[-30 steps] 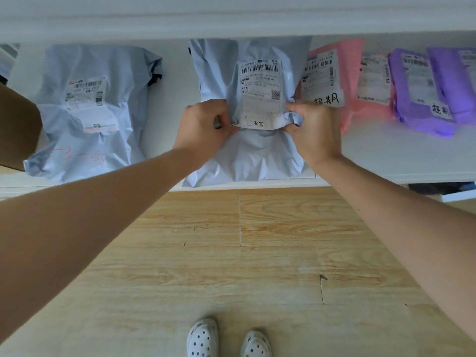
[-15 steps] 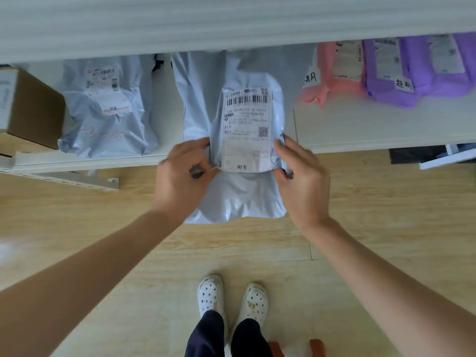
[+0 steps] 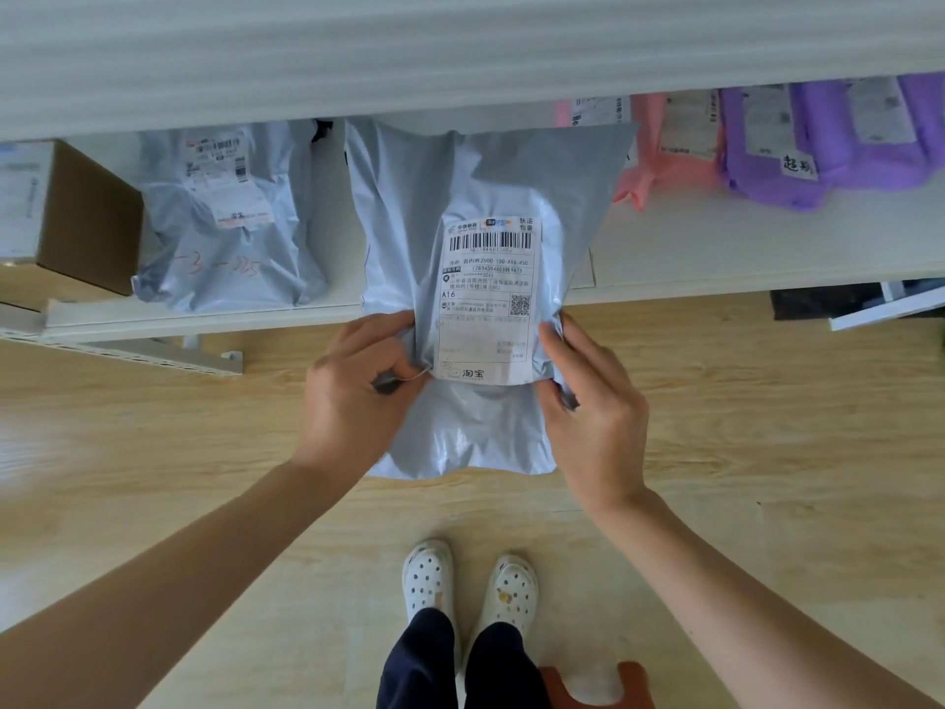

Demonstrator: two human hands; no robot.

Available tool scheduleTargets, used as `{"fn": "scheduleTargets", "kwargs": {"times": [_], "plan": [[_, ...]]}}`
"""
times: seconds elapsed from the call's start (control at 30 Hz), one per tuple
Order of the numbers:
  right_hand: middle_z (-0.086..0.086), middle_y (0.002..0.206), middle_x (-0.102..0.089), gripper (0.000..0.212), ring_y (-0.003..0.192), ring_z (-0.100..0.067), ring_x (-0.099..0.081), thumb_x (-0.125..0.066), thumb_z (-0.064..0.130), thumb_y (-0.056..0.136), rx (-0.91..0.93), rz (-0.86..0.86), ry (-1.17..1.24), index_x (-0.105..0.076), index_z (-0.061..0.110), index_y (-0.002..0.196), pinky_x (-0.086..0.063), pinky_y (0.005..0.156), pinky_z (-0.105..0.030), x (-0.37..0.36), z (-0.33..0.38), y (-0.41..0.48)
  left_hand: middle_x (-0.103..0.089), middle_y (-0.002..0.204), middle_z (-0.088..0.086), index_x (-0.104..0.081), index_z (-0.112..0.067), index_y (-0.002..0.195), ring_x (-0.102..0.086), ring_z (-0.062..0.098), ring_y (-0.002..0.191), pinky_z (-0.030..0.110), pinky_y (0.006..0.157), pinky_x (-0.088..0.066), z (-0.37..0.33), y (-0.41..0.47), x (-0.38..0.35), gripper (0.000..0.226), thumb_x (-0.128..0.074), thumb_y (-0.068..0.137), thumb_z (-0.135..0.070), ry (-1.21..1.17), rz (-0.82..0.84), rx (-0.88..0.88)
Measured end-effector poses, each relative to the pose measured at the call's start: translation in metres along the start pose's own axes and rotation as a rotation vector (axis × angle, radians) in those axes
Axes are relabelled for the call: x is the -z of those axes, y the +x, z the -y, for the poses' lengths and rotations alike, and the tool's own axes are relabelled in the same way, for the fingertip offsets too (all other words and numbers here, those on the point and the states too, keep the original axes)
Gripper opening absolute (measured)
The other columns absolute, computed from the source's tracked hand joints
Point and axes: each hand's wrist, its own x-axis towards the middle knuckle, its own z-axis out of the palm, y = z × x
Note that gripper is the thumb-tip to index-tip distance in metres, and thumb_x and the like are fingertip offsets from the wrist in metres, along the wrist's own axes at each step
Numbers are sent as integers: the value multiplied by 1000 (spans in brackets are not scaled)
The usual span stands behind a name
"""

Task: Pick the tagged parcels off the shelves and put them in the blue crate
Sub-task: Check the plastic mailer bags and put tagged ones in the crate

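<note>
Head view: both hands are pinching the grey parcel (image 3: 475,197) by its side edges, the left hand (image 3: 358,396) and right hand (image 3: 593,406) set apart either side of the shipping label (image 3: 486,299), probably to keep it readable. The parcel is hanging over the shelf's (image 3: 716,248) near edge. The blue crate is sitting out of frame, and the upper board is cutting off the purple parcels (image 3: 767,166) far right.

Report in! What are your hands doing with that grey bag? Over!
Left hand, right hand: both grip the grey parcel by its sides. Lower half past the shelf edge. Blue crate not in view. Nothing blocking.
</note>
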Motion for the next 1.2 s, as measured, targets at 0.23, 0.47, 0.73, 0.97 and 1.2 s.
{"fn": "scheduleTargets", "kwargs": {"times": [0.23,0.47,0.73,0.97,1.2], "plan": [[-14,126,-62,46,113,-25,-63,-65,-15,74,-90,108,15,-65,-1,118,-57,87,-37,-51,-13,35,-62,105,-10,-57,-1,57,-62,23,98,7,81,-44,38,34,-14,23,-77,68,3,-6,-5,63],[-11,134,-57,49,124,-19,-54,-65,-11,76,-194,246,68,-63,4,122,-37,103,-18,-107,-19,105,-67,72,1,-58,1,61,-61,19,69,37,70,-55,98,98,-23,22,-77,70,-6,-21,6,133],[-9,142,-49,54,133,-18,-44,-54,-15,78,-223,387,122,-58,4,128,-24,102,-6,-162,-30,148,-47,53,-16,-59,-2,63,-47,-8,52,8,63,-40,146,146,-26,22,-75,72,-14,28,19,237],[-6,151,-39,70,139,-16,-35,-54,-16,75,-227,525,134,-45,9,140,-28,111,-18,-175,-38,161,-69,85,8,-63,-8,73,-62,24,80,36,79,-53,157,161,-27,17,-78,69,-14,42,53,319],[-4,154,-33,72,138,-20,-38,-68,1,80,-249,624,111,-39,17,144,-36,110,-31,-146,-39,159,-61,100,4,-62,-12,99,-56,20,87,25,68,-40,133,157,-7,30,-77,73,-17,119,142,461]]}}
